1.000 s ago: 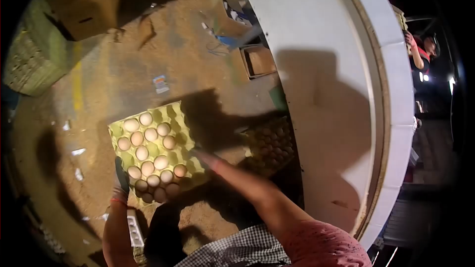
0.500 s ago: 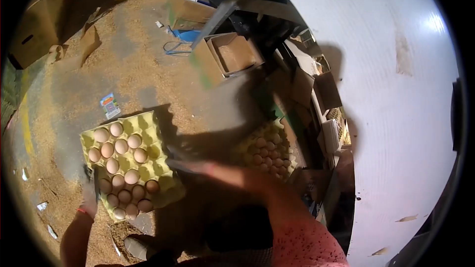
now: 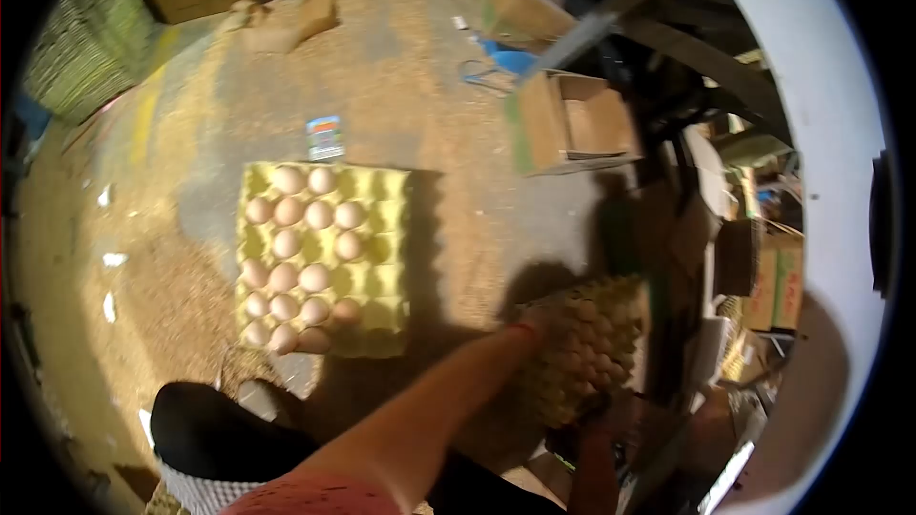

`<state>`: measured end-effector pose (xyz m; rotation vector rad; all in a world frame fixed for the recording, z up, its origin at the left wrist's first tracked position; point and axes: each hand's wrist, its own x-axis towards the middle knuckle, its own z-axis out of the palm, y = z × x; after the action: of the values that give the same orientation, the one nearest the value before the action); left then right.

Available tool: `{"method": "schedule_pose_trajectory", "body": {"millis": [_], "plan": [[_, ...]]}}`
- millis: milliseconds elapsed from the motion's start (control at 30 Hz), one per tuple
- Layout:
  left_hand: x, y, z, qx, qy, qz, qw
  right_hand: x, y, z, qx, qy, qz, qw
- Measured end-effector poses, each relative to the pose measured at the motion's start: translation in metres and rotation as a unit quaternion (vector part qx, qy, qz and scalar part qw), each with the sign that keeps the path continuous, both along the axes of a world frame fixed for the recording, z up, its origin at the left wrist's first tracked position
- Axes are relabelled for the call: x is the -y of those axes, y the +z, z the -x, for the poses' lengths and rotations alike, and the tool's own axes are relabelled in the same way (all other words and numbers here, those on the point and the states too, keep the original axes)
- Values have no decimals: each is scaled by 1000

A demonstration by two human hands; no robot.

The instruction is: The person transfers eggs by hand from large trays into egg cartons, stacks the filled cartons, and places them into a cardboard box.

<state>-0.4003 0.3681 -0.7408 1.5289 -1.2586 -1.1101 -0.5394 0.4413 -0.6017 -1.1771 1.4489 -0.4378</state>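
On the right, a second egg tray [image 3: 584, 348] packed with brown eggs lies in shadow. My left hand [image 3: 546, 313], a red band at its wrist, reaches across to this tray's left side and grips its edge. At the lower right edge, my right hand [image 3: 593, 412] grips the same tray, its fingers mostly hidden in the dark. A yellow-green egg tray [image 3: 382, 281] rests on the floor to the left, with no hand on it. Eggs [image 3: 286, 244] fill its left part, while several cups on the right are bare.
A small printed packet [image 3: 325, 137] lies beyond the left tray. An open cardboard box [image 3: 534, 124] and a blue item [image 3: 510, 59] stand farther back. More cartons [image 3: 775, 281] line the right, beside a white panel [image 3: 763, 0]. Stacked trays [image 3: 91, 43] stand far left.
Both hands have let go of the left egg tray and moved right to the fuller one. The view has swung to the right's opposite, so the scene appears shifted rightward and turned.
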Motion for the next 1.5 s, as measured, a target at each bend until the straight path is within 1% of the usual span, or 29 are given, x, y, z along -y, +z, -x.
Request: {"method": "schedule_pose_trajectory", "body": {"millis": [33, 67, 167, 233, 267, 300, 367, 467, 500, 533, 567, 600, 633, 700, 733, 767, 833, 867, 900, 933, 967, 1033, 1067, 1133, 1167, 1300, 1367, 1467, 1500], "plan": [[-2, 8, 5, -33, -111, -185, 976, -2, -7, 1, 9, -7, -3, 1000], [-3, 12, -1, -24, -106, -195, 975, -3, -11, 2, 16, -12, -4, 1000], [-6, 15, -20, -35, -132, -152, 979, -4, -22, 0, 45, -18, -1, 999], [-38, 6, -45, -119, -55, 24, 991, -5, -29, -7, 70, -15, -1, 997], [-59, 6, -70, -116, -67, 23, 991, -5, -34, -13, 86, -8, -1, 996], [-83, 21, -104, -140, -82, 4, 987, -4, -39, -23, 104, 1, -2, 995], [-141, 69, -187, -221, -89, -81, 968, -2, -51, -49, 152, 21, -5, 988], [-232, 133, -282, -312, -13, -250, 917, 3, -73, -101, 255, 57, -16, 965], [-268, 101, -301, -235, -6, -206, 950, 3, -83, -124, 302, 75, -26, 950], [-292, 89, -318, -151, 6, -165, 975, 3, -91, -149, 304, 102, -23, 947], [-320, 80, -328, -271, 51, -120, 954, 2, -98, -174, 268, 134, -8, 954], [-341, 81, -337, -376, 125, -160, 904, -2, -99, -197, 173, 179, 28, 968], [-355, 71, -342, -335, 157, -140, 918, -6, -99, -219, 76, 224, 61, 970], [-382, 46, -359, -328, 209, -183, 903, -22, -124, -246, 97, 233, 71, 965], [-387, 33, -366, -337, 213, -177, 900, -22, -124, -256, 68, 255, 15, 964], [-392, 18, -376, -337, 205, -180, 901, -17, -150, -255, -21, 337, 185, 923], [-386, 3, -395, -242, 200, -262, 913, -8, -97, -274, -66, 362, 116, 923], [-400, -34, -414, -197, 132, -156, 959, -9, -116, -271, 82, 275, -4, 958], [-382, -29, -416, -310, 142, -130, 931, -9, -133, -268, 227, 166, -109, 953], [-363, -23, -417, -419, 150, -109, 889, -8, -126, -265, 303, 144, -221, 916], [-334, 11, -409, -619, 148, -101, 765, -9, -125, -266, 312, 149, -228, 910], [-317, -19, -405, -648, 110, -78, 750, -13, -133, -272, 279, 173, -187, 926], [-341, -109, -426, -321, 64, -79, 941, -12, -135, -275, 266, 181, -171, 931], [-310, -79, -412, -421, 112, -129, 891, -13, -139, -278, 243, 185, -149, 940], [-303, -75, -408, -429, 113, -140, 885, -12, -142, -279, 233, 189, -140, 944], [-278, -61, -398, -413, 94, -158, 892, -11, -143, -282, 200, 206, -124, 950], [-271, -56, -399, -411, 80, -159, 894, -12, -132, -282, 178, 210, -114, 955], [-254, -46, -390, -408, 40, -157, 898, -9, -105, -272, 145, 207, -99, 963], [-244, -41, -382, -407, 20, -152, 900, -8, -86, -271, 137, 205, -89, 965]]}}
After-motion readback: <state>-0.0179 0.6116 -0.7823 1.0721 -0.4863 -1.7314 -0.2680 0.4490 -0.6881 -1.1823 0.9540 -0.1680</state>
